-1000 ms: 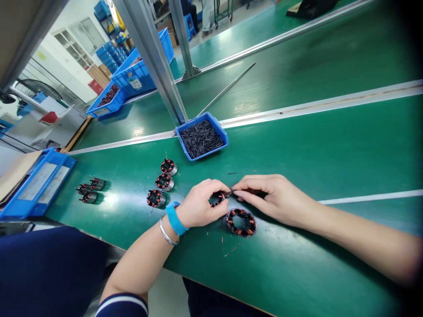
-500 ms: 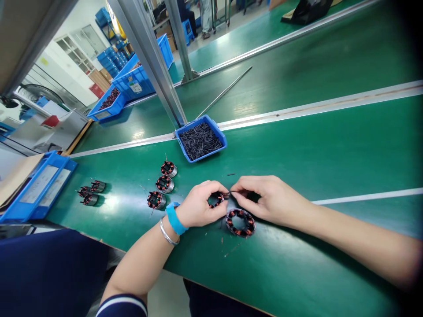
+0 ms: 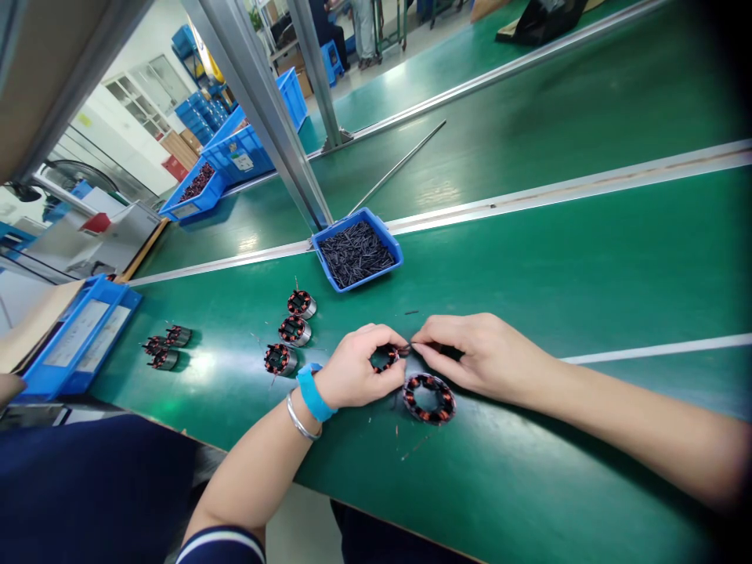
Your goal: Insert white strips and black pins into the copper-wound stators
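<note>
My left hand (image 3: 356, 368) is closed around a small wound stator coil (image 3: 385, 359), holding it just above the green bench top. My right hand (image 3: 475, 352) pinches something thin and dark at the coil's right side; it is too small to name. A larger ring-shaped stator (image 3: 428, 398) with copper windings lies flat right below both hands. A blue wristband and a metal bangle sit on my left wrist.
Three small stators (image 3: 294, 329) stand in a line left of my hands, and several more (image 3: 164, 348) lie further left. A blue tray of black sleeves (image 3: 357, 251) sits behind. Blue trays (image 3: 76, 333), blue bins (image 3: 235, 153), a metal post (image 3: 264, 117) and a thin rod (image 3: 399, 164) are around.
Both hands stay at the small coil with only slight finger movement. The view has shifted a little.
</note>
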